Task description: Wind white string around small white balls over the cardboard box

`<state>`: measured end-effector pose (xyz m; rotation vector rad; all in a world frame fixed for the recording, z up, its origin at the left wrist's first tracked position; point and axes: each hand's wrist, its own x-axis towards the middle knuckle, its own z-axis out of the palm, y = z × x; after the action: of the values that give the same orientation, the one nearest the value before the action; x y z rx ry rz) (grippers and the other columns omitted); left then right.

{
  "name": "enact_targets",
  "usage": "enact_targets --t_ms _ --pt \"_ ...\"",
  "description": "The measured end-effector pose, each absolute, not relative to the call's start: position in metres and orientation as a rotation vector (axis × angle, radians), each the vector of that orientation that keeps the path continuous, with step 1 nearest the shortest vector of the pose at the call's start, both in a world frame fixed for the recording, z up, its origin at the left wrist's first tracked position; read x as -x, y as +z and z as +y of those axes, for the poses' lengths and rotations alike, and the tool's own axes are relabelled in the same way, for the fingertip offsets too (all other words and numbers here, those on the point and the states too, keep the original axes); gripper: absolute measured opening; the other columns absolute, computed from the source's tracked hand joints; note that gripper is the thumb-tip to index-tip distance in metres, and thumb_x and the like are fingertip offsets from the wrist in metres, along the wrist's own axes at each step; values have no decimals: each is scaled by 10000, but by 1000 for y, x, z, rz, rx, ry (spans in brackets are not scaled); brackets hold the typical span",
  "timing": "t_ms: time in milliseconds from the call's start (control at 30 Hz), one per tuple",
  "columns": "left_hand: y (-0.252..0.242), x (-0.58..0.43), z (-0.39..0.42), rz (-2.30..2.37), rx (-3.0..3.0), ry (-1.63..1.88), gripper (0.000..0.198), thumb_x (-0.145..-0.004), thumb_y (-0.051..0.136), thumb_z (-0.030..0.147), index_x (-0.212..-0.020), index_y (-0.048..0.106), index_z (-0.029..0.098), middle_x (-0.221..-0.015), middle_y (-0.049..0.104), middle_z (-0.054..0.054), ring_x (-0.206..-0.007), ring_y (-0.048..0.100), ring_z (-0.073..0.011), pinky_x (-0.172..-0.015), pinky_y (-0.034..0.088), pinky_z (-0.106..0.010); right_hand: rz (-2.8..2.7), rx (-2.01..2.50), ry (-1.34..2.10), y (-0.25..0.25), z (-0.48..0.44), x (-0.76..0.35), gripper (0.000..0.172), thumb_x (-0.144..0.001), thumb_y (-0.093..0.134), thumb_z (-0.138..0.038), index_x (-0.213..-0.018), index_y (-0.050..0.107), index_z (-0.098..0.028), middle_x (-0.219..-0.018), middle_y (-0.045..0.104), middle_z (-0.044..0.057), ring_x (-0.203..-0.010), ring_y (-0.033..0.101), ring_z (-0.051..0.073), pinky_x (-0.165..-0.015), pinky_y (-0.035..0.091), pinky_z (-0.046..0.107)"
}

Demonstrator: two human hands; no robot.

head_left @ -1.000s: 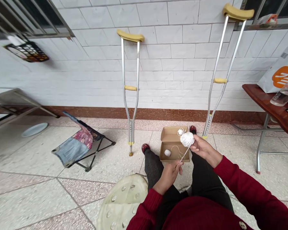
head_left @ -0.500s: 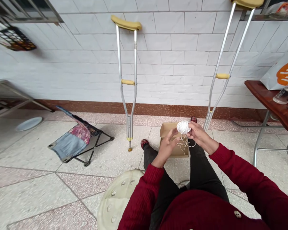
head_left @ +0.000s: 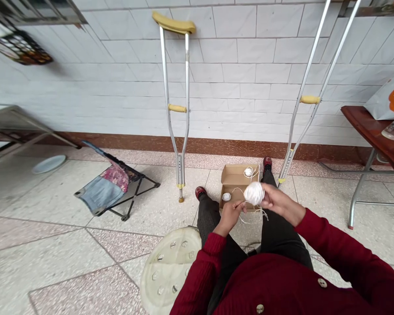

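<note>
My right hand [head_left: 276,199] holds a ball of white yarn [head_left: 254,193] from its right side, above the near edge of an open cardboard box [head_left: 239,176]. Just left of and below the ball is my left hand [head_left: 230,215], its fingertips pinched on a strand of the yarn. Loose white strands hang below the ball. Inside the box lie two smaller white balls, one in the lid part [head_left: 248,172] and one at the left of the tray part [head_left: 226,197].
One crutch [head_left: 178,157] leans on the wall ahead, another [head_left: 310,99] to the right. A folding stool [head_left: 108,186] and a pale plate [head_left: 49,164] are at the left. A round plastic stool [head_left: 164,271] stands beside my left leg. A red-brown table [head_left: 371,127] is at the right.
Both hands and the yarn ball have moved lower in view. My left hand has gone from spread fingers to a pinch. The smaller balls in the box have come into sight.
</note>
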<state>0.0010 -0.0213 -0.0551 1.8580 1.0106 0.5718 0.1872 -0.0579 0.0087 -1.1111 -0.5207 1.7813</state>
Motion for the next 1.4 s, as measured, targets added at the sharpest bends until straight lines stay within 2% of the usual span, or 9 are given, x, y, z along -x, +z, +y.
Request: enact_targets --t_ms 200,400,567,633,767,867,1067,1233,1400 --pt "-19 -11 21 991 -2444 496 244 -903 519 239 -742 693 181 -730 682 -42 -745 586 -175 -888 394 -315 -535 1420 1700 -42 -93 -164 209 -701 650 -317 -814 532 -188 -405 439 -89 -322 408 68 -327 193 137" --pt "-14 -29 -18 953 -2397 411 295 -909 488 243 -671 650 180 -693 642 -56 -722 578 -191 -724 398 -289 -272 1357 1422 -46 -36 -186 107 -750 599 -250 -753 529 -168 -475 522 -48 -358 440 62 -337 298 143" --pt "-44 -16 -42 938 -2086 398 361 -922 448 303 -645 642 177 -606 598 -2 -608 534 -145 -623 373 -247 -205 1145 1501 -12 -10 -210 56 -791 562 -229 -799 552 -174 -574 558 -30 -391 424 47 -341 286 140" --pt "-55 -10 -37 971 -1998 407 378 -920 443 323 -641 643 166 -580 583 9 -575 518 -136 -585 353 -233 -271 1080 1581 -2 -21 -205 123 -769 596 -221 -887 579 -191 -618 583 -30 -403 441 51 -341 287 141" --pt "-60 -8 -9 999 -2044 453 364 -910 454 315 -651 651 151 -630 622 -23 -642 564 -161 -619 375 -237 -566 1105 1845 -5 -72 -178 393 -741 591 -219 -1133 573 -240 -705 647 -8 -401 499 72 -322 265 149" --pt "-49 -11 13 890 -2206 393 312 -906 477 300 -699 669 166 -698 651 -43 -716 586 -177 -680 393 -246 -682 1137 1947 -20 -105 -164 408 -752 567 -250 -1159 561 -224 -723 656 2 -436 554 93 -368 381 172" --pt "-13 -23 19 1010 -2487 305 230 -870 552 260 -693 665 166 -717 658 -99 -784 607 -236 -779 397 -316 -698 1309 1758 -49 -90 -176 351 -741 581 -245 -1085 520 -212 -740 677 3 -503 636 129 -464 505 225" --pt "-11 -28 -13 1124 -2491 349 242 -908 480 246 -808 672 137 -747 661 -133 -776 616 -253 -753 407 -338 -524 1495 1535 -60 -42 -183 314 -730 625 -255 -1024 539 -187 -653 662 8 -445 609 113 -350 326 133" --pt "-17 -13 -24 1046 -2023 525 381 -951 401 335 -693 628 169 -650 656 -30 -636 588 -153 -671 420 -256 -513 1352 1373 -46 -16 -183 306 -681 638 -256 -963 552 -178 -574 600 -42 -353 470 59 -306 168 135"
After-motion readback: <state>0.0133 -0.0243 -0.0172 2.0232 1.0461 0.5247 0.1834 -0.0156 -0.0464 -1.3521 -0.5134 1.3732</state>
